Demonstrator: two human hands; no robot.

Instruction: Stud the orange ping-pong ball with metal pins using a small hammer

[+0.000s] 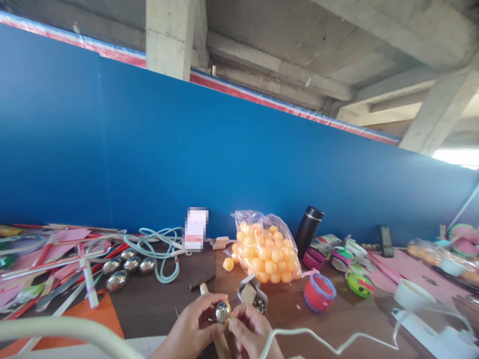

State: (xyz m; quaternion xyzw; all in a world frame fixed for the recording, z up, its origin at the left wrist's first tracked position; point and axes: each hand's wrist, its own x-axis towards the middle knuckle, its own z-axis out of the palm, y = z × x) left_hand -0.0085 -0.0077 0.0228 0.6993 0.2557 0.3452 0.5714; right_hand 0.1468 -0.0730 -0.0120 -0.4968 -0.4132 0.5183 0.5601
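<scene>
Above the near part of the dark brown bench (355, 314), the left hand (196, 321) pinched a shiny silver, mirror-surfaced ball (221, 312) between thumb and fingers. The right hand (251, 326) met the ball's right side, thumb and fingers drawn together; whether they gripped anything small could not be told. Being smooth and held by fingertips, the ball risked slipping under sideways pressure and striking the wooden-handled hammer (222, 345) beneath.

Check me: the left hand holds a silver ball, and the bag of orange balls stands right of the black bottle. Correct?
No: the head view shows the bag of orange balls left of the black bottle. The left hand does hold a silver ball.
</scene>
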